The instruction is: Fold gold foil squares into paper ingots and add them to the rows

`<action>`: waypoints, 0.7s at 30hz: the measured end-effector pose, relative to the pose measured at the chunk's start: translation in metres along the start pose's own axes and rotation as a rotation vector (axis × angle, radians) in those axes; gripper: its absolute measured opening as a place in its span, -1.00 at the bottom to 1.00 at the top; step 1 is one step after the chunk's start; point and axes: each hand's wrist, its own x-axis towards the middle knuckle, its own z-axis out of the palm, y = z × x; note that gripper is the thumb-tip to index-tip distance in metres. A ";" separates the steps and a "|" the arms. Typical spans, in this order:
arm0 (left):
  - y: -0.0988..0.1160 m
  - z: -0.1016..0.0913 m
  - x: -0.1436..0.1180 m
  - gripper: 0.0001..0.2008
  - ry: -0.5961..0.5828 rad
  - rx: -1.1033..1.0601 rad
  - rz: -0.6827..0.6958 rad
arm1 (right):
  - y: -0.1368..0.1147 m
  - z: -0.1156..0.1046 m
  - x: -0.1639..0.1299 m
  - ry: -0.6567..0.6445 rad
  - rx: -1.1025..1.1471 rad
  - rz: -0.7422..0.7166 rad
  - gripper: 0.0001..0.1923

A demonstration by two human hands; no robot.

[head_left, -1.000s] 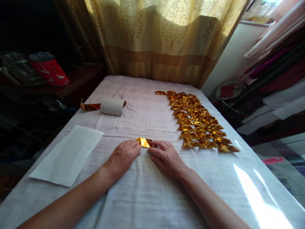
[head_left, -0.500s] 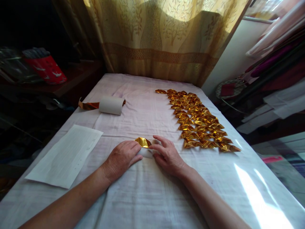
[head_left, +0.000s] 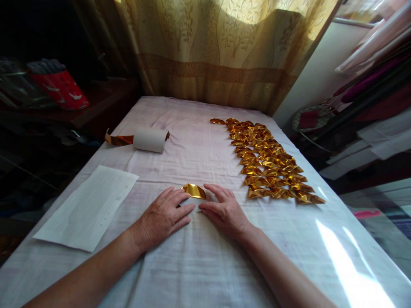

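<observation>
A small folded piece of gold foil paper (head_left: 194, 191) lies on the cloth-covered table between my two hands. My left hand (head_left: 163, 218) holds its left end, with the index finger over the foil and the thumb stretched below it. On the other side, my right hand (head_left: 226, 209) has its bent fingers at the right end, and a bit of white paper edge shows by its fingertips. The fingers hide both ends of the piece. To the right lie rows of finished gold foil folded pieces (head_left: 271, 162), pointed at their ends.
A white cardboard roll (head_left: 149, 140) with copper-coloured foil lies at the back left. Nearer is a printed white sheet (head_left: 86, 209). A red pen cup (head_left: 61, 90) stands on a dark side surface. A gold curtain (head_left: 208, 51) hangs behind the table (head_left: 189, 273).
The white strip below the gold piece has mostly gone from sight. My left hand's fingers have spread a little, and the right hand's fingertips have shifted slightly left.
</observation>
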 end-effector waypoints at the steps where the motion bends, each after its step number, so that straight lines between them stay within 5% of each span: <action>1: 0.000 0.001 -0.001 -0.74 -0.001 0.006 -0.002 | 0.000 0.000 0.000 -0.001 0.004 0.007 -0.88; 21: 0.005 -0.002 0.001 -0.57 -0.055 0.009 0.032 | -0.003 0.009 0.013 -0.015 0.055 0.176 -0.92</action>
